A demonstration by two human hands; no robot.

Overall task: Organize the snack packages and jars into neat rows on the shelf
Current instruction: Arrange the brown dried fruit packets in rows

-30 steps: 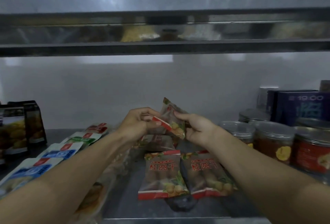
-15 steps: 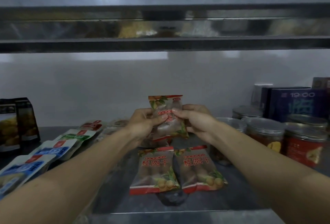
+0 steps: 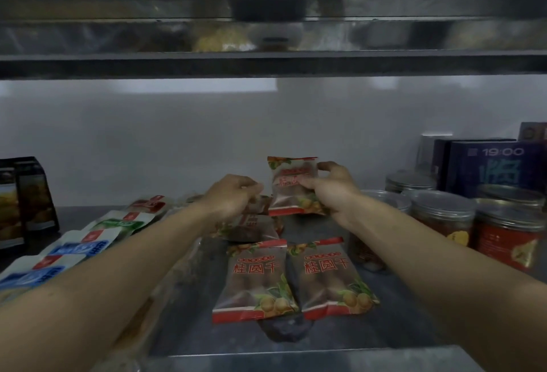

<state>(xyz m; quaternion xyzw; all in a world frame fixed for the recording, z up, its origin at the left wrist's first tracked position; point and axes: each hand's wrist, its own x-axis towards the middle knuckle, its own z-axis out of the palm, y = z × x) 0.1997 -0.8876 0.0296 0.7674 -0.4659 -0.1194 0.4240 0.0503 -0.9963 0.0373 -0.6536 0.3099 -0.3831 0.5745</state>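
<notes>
1. Right hand [image 3: 331,191] pinches a longan packet [image 3: 291,186] by its right side and holds it upright over the middle of the shelf [image 3: 340,339], behind the front packets [image 3: 254,280] lying flat near the front edge.
2. Pinched on one side only, the slick film could twist or slip onto the loose heap [image 3: 251,226] below, skewing the row.
3. Left hand [image 3: 233,194] curls its fingers at that heap; whether it grips anything I cannot tell.
4. Jars [image 3: 441,211] stand toward the right edge.

Light is dim and bluish across the shelf [image 3: 296,339]. Two small glints sit on the upper shelf [image 3: 266,65] (near the top right), whose underside mirrors smeared shapes. Everything looks soft; straight edges bow toward the corners.
</notes>
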